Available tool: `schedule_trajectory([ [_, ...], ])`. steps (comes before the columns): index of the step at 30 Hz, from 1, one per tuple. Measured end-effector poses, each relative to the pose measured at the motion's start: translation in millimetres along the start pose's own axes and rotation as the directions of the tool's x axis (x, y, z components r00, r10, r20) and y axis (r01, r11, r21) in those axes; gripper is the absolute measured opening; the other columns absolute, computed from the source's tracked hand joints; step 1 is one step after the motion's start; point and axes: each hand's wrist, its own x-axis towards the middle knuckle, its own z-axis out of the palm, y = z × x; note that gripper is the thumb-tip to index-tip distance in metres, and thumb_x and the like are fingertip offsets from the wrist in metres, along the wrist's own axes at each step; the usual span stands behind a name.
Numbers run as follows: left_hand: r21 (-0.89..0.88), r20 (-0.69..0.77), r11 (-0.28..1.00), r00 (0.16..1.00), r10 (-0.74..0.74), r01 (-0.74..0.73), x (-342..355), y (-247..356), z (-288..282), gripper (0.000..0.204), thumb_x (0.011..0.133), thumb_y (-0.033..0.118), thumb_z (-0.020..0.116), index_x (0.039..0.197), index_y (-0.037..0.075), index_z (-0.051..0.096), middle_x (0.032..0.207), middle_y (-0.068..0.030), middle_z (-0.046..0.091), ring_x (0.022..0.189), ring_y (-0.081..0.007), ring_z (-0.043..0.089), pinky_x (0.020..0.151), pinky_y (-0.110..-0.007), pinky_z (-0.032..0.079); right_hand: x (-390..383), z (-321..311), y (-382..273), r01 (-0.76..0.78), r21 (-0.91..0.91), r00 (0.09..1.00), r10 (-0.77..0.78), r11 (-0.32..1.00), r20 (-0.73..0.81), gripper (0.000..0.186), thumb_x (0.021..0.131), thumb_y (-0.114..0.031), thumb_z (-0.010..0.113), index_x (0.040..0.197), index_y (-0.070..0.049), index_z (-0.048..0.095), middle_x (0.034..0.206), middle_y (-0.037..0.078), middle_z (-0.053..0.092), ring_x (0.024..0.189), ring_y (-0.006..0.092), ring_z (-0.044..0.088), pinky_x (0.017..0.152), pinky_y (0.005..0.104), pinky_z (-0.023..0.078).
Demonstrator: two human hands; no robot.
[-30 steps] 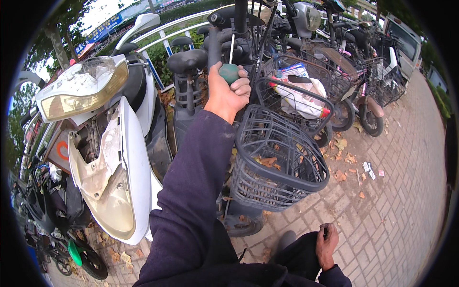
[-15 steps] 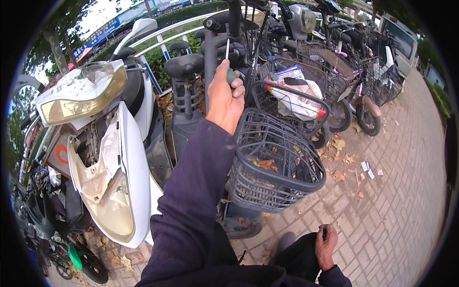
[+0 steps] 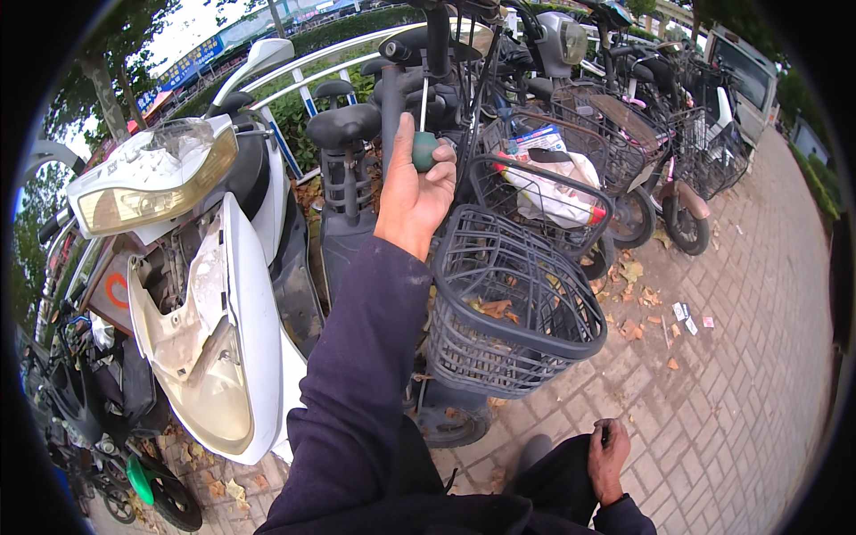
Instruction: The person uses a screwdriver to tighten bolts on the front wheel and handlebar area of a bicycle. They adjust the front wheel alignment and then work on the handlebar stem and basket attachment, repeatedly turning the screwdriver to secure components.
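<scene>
My left hand (image 3: 412, 205) is reached out in front of me, palm up. Its fingers wrap round the green, rounded handle of a screwdriver (image 3: 424, 153). The metal shaft points up toward the underside of a black handlebar grip (image 3: 436, 45); I cannot tell whether the tip touches it. Just right of that forearm hangs the black plastic basket (image 3: 517, 334) of a bike, with dry leaves inside. My right hand (image 3: 608, 464) rests on my knee with its fingers curled. Something dark shows between thumb and finger, too small to name.
A white scooter (image 3: 259, 348) with broken front panels stands close on the left. Behind the near basket, another basket (image 3: 584, 227) holds a white bag and packaging. More parked bikes and scooters line a white railing (image 3: 299, 76). Leaves and paper scraps lie on the brick paving (image 3: 713, 392).
My left hand has drawn slightly down toward me and turned, so more of the green screwdriver handle shows. My right hand has stayed on the knee.
</scene>
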Motion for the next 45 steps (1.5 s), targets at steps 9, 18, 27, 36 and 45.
schedule_trajectory([
  [9, 0.053, -0.086, 0.998, 0.995, 0.04, -0.036, 10.5, -0.5, -3.6, 0.037, 0.094, 0.041, 0.066, 0.099, 0.006, 0.054, 0.085, -0.0088, 0.055, 0.051, -0.0096, 0.042, 0.043, -0.023, 0.031, -1.5, -2.5, -0.6, 0.002, -0.022, 1.0, -0.002, 1.0, 0.004, 0.008, 0.09, -0.007, 0.06, 0.086, 0.0, 0.061, 0.083, 0.018, 0.06, 0.08, 0.0376, 0.059, 0.072, 0.0453, 0.046],
  [18, 0.022, -0.162, 0.984, 0.972, -0.172, 0.178, 3.8, 9.4, 2.6, 0.055, 0.102, 0.058, 0.048, 0.097, 0.004, 0.054, 0.079, -0.0086, 0.053, 0.053, -0.0129, 0.044, 0.041, -0.025, 0.029, -1.9, 0.3, 0.2, 0.017, -0.026, 1.0, -0.017, 1.0, 0.014, 0.009, 0.09, -0.007, 0.059, 0.086, 0.0, 0.061, 0.083, 0.019, 0.059, 0.079, 0.0376, 0.059, 0.072, 0.0451, 0.046],
  [27, 0.21, -0.02, 0.964, 0.985, 0.169, -0.161, 1.1, -11.0, 1.0, 0.029, 0.093, 0.027, 0.074, 0.097, 0.009, 0.052, 0.081, -0.0057, 0.055, 0.059, -0.0103, 0.049, 0.042, -0.021, 0.03, -2.6, -2.6, 1.4, -0.009, -0.019, 1.0, 0.009, 1.0, 0.022, 0.008, 0.089, -0.006, 0.059, 0.087, 0.001, 0.062, 0.083, 0.019, 0.059, 0.08, 0.0382, 0.059, 0.072, 0.0451, 0.046],
  [36, 0.03, 0.003, 0.957, 0.957, -0.29, 0.29, 4.4, 19.1, -3.1, 0.043, 0.092, 0.047, 0.064, 0.094, 0.006, 0.055, 0.077, -0.0038, 0.055, 0.042, -0.0088, 0.038, 0.037, -0.023, 0.026, -3.2, -1.9, -0.3, -0.007, -0.003, 1.0, 0.007, 1.0, 0.009, 0.008, 0.089, -0.008, 0.06, 0.087, 0.0, 0.062, 0.084, 0.019, 0.061, 0.081, 0.0381, 0.06, 0.073, 0.0449, 0.047],
  [45, 0.059, 0.014, 0.992, 0.993, 0.115, -0.116, -3.0, -1.9, 0.1, 0.038, 0.094, 0.038, 0.073, 0.098, 0.007, 0.051, 0.085, -0.0073, 0.053, 0.061, -0.0099, 0.047, 0.045, -0.02, 0.033, -3.3, 1.5, 3.5, -0.007, -0.001, 1.0, 0.007, 1.0, 0.0, 0.008, 0.09, -0.007, 0.059, 0.088, 0.001, 0.061, 0.084, 0.017, 0.061, 0.08, 0.0338, 0.06, 0.074, 0.0404, 0.047],
])
